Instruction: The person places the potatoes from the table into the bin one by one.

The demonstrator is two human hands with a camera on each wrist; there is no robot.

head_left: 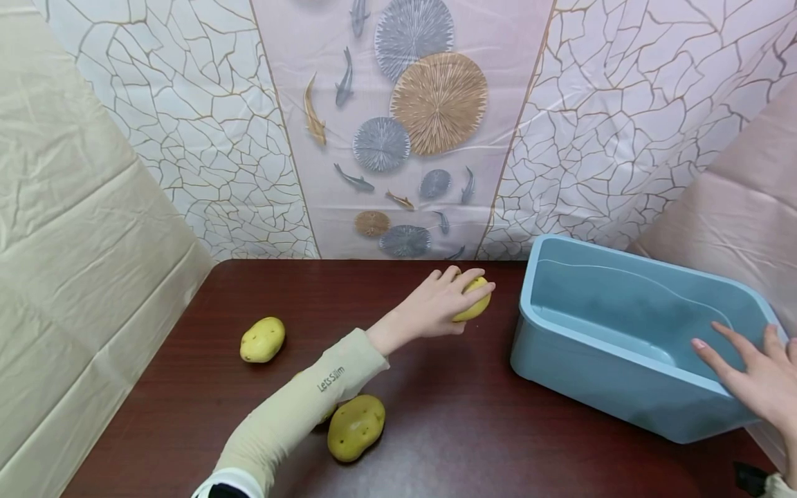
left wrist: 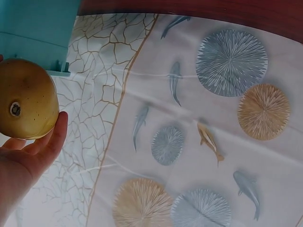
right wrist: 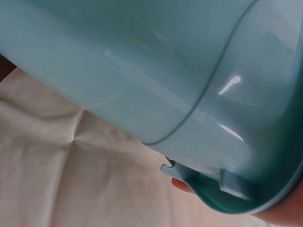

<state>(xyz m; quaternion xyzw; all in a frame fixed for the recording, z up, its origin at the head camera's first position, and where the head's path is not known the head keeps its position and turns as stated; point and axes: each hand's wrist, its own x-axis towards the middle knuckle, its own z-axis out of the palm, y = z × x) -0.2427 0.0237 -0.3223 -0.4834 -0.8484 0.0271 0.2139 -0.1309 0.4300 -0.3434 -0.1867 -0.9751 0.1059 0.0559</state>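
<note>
The left hand [head_left: 438, 304] curls its fingers over a yellow potato [head_left: 474, 299] near the back of the dark wood counter [head_left: 473, 422], just left of the blue tub [head_left: 623, 315]. The right hand [head_left: 756, 377] lies with straight fingers on the tub's near right rim. The left wrist view shows a dark spot on the held potato; the right wrist view shows fingertips under the rim. Two more potatoes [head_left: 263, 339] [head_left: 356, 427] lie nearer the person. Patterned cloth [head_left: 398, 124] hangs behind.
</note>
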